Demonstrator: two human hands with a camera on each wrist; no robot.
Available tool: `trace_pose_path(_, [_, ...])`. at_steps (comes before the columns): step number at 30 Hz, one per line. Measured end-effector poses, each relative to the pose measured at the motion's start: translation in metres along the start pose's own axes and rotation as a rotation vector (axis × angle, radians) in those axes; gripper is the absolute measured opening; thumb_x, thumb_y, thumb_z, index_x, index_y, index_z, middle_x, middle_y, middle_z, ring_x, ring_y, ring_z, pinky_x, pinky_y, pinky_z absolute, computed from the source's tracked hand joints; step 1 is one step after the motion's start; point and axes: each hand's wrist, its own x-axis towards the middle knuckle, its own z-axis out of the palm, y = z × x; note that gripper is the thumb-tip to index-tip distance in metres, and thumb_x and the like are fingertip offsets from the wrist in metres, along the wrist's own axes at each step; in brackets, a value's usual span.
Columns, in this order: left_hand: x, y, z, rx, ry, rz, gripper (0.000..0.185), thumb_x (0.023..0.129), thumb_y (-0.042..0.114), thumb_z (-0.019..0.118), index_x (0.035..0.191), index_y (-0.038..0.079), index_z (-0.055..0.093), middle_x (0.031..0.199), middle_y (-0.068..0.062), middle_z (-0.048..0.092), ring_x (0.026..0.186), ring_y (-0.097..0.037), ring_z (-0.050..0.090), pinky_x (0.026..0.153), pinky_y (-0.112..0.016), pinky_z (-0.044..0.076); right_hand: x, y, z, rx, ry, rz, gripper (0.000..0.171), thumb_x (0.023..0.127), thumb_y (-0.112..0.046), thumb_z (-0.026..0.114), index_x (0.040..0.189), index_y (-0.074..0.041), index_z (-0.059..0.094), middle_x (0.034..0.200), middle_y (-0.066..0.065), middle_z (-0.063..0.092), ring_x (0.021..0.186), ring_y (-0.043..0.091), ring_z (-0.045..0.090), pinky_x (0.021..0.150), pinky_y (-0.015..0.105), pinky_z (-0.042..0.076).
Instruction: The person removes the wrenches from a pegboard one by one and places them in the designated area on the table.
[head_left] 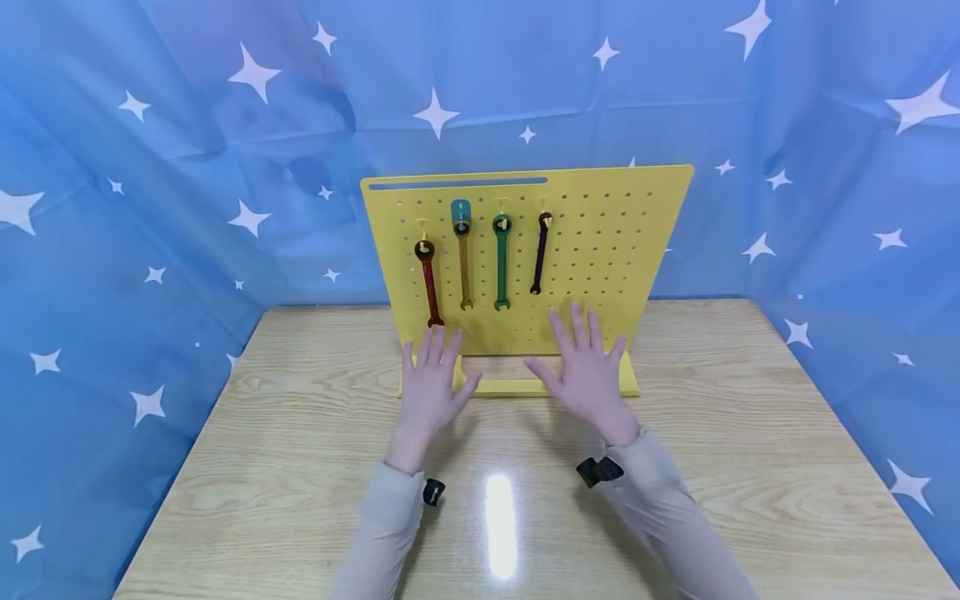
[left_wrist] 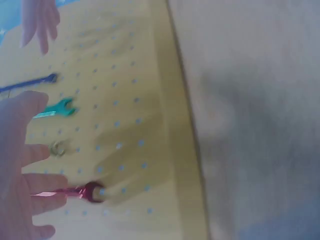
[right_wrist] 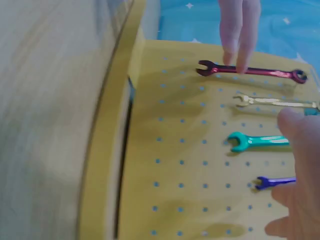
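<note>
A yellow pegboard (head_left: 600, 242) stands at the back of the wooden table (head_left: 750, 433). On its left half hang a red wrench (head_left: 429, 283), a gold wrench (head_left: 463, 265), a green wrench (head_left: 501, 262) and a purple wrench (head_left: 539, 253). My left hand (head_left: 429, 385) hovers with spread fingers just below the red wrench (left_wrist: 82, 191), holding nothing. My right hand (head_left: 587, 367) is also spread flat in front of the board's lower middle, below the purple wrench (right_wrist: 272, 182), and empty.
The pegboard's yellow base lip (head_left: 517, 387) lies on the table under my hands. Blue star-patterned cloth (head_left: 150, 208) walls in the back and both sides. Bare tabletop lies to the left, right and front of the board.
</note>
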Motion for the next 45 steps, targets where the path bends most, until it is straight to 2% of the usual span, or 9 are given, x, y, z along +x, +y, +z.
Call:
trace_pose_path(4, [0.009,-0.013,-0.011,-0.127,0.231,0.043,0.039,0.087,0.03,0.062,0.114,0.002,0.063,0.111,-0.018,0.065,0.104,-0.035,0.059,0.099,-0.056,0.034,0.008,0.001,-0.008,0.075,0.163,-0.039,0.072,0.088,-0.052,0.054,0.141,-0.007,0.038,0.143,0.021,0.038,0.13,0.042,0.033,0.096,0.071,0.021])
trace_pose_path(7, [0.02,-0.027,-0.02,-0.215,0.406,0.047,0.02,0.086,0.016,0.062,0.093,-0.002,0.069,0.087,-0.016,0.07,0.077,-0.032,0.065,0.082,-0.05,0.046,0.016,0.001,-0.014,0.219,0.303,-0.078,0.055,0.087,-0.031,0.064,0.128,0.003,0.05,0.12,0.023,0.057,0.108,0.04,0.053,0.086,0.058,0.042])
trace_pose_path(11, [0.04,-0.049,-0.03,-0.336,0.519,-0.03,0.014,0.086,0.004,0.058,0.085,-0.006,0.068,0.076,-0.017,0.068,0.064,-0.031,0.063,0.064,-0.042,0.05,0.032,-0.001,-0.023,0.424,0.365,-0.089,0.038,0.086,-0.011,0.067,0.116,0.009,0.055,0.1,0.024,0.062,0.09,0.036,0.058,0.072,0.049,0.049])
trace_pose_path(20, [0.068,-0.087,-0.034,-0.607,0.503,-0.29,0.019,0.086,0.003,0.059,0.098,-0.012,0.058,0.087,-0.023,0.062,0.078,-0.035,0.06,0.073,-0.041,0.049,0.068,-0.007,-0.036,0.61,0.344,-0.067,0.031,0.087,-0.004,0.063,0.115,0.007,0.056,0.101,0.022,0.062,0.088,0.031,0.061,0.074,0.043,0.051])
trace_pose_path(23, [0.076,-0.092,-0.037,-0.731,0.448,-0.378,0.026,0.088,0.006,0.059,0.107,-0.012,0.053,0.099,-0.025,0.06,0.087,-0.034,0.058,0.077,-0.04,0.048,0.078,-0.009,-0.036,0.638,0.324,-0.028,0.031,0.087,-0.005,0.064,0.116,0.006,0.055,0.103,0.02,0.062,0.089,0.03,0.061,0.073,0.04,0.051])
trace_pose_path(27, [0.086,-0.094,-0.039,-0.912,0.316,-0.494,0.035,0.093,0.013,0.057,0.12,-0.007,0.047,0.114,-0.02,0.054,0.099,-0.025,0.053,0.087,-0.036,0.046,0.088,-0.011,-0.034,0.696,0.304,0.041,0.03,0.087,-0.005,0.064,0.115,0.004,0.056,0.103,0.019,0.063,0.091,0.029,0.06,0.074,0.036,0.05])
trace_pose_path(32, [0.094,-0.097,-0.039,-1.084,0.226,-0.608,0.03,0.096,0.019,0.053,0.121,0.003,0.05,0.102,-0.001,0.054,0.091,-0.011,0.05,0.085,-0.027,0.044,0.095,-0.011,-0.03,0.757,0.284,0.091,0.025,0.088,-0.004,0.064,0.11,0.005,0.058,0.101,0.02,0.063,0.09,0.029,0.059,0.078,0.035,0.049])
trace_pose_path(38, [0.099,-0.1,-0.037,-1.203,0.23,-0.674,0.006,0.096,0.018,0.055,0.096,0.012,0.056,0.082,0.004,0.054,0.077,-0.008,0.051,0.078,-0.026,0.046,0.1,-0.007,-0.025,0.773,0.263,0.126,0.02,0.087,-0.003,0.064,0.105,0.006,0.061,0.1,0.02,0.065,0.088,0.027,0.059,0.081,0.032,0.048])
trace_pose_path(45, [0.102,-0.1,-0.035,-1.229,0.226,-0.722,0.018,0.094,0.016,0.058,0.103,0.0,0.058,0.081,0.004,0.056,0.077,-0.008,0.053,0.073,-0.021,0.047,0.101,-0.008,-0.025,0.775,0.257,0.16,0.019,0.086,-0.004,0.067,0.101,0.006,0.063,0.097,0.02,0.065,0.086,0.027,0.059,0.076,0.028,0.049])
